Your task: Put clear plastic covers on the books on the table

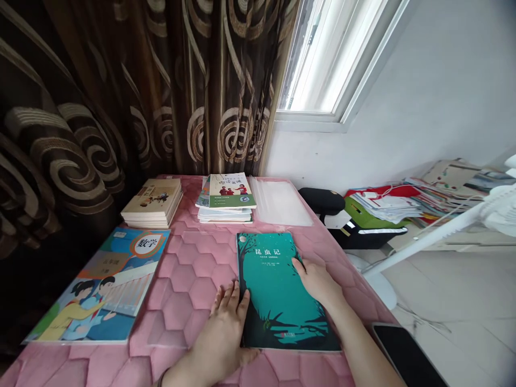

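A teal book with dark plant drawings and white lettering on its cover lies on the pink quilted cover in front of me. What looks like a clear plastic sheet is spread to the left of the book. My left hand rests along the book's lower left edge, fingers stretched out and thumb by the bottom edge. At the right edge, my right hand grips the book, fingertips over the cover's margin; its other fingers are partly hidden.
A mathematics textbook lies at left. Behind it are a stack of beige books, another book stack and a pile of clear plastic covers. A dark phone-like device is at lower right. A white fan stands beyond the table's right edge.
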A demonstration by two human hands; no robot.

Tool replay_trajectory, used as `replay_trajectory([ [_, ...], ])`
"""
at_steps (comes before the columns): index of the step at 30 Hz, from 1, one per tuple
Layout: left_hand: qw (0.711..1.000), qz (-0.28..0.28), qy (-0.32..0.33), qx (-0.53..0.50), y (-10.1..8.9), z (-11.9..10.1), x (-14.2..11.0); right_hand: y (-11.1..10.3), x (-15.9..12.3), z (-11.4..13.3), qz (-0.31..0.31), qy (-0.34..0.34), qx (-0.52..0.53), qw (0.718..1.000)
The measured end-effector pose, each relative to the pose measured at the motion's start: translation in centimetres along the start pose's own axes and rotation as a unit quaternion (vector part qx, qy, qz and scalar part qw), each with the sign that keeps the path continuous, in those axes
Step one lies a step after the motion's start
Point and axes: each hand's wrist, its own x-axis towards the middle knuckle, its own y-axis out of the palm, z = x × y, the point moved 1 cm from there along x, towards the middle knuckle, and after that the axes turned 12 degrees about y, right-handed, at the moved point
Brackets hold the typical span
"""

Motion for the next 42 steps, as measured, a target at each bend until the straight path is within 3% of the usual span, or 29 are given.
replay_trajectory([
  [6, 1.000, 0.002, -0.004, 0.004, 0.3, 0.0, -0.2, -0.1, 0.1, 0.0, 0.008, -0.014, 0.012, 1.000],
  [10, 0.999, -0.029, 0.019, 0.009, 1.0, 0.7, 0.0, 0.1, 0.3, -0.1, -0.011, -0.012, 0.009, 1.000],
  [17, 0.999, -0.019, 0.008, 0.028, 1.3, 0.9, 0.3, 0.3, 0.2, -0.2, -0.036, 0.003, -0.018, 0.999],
  [21, 0.999, -0.038, 0.013, 0.026, 1.4, 0.9, 0.2, 0.0, 0.0, 0.0, -0.025, 0.009, -0.015, 1.000],
  [28, 1.000, -0.017, 0.010, 0.020, 0.8, 0.6, 0.1, 0.2, 0.5, -0.4, -0.020, -0.019, 0.004, 1.000],
  [42, 0.998, -0.048, 0.032, 0.039, 2.1, 1.5, 0.1, 0.3, 0.6, -0.4, -0.013, -0.021, -0.015, 1.000],
])
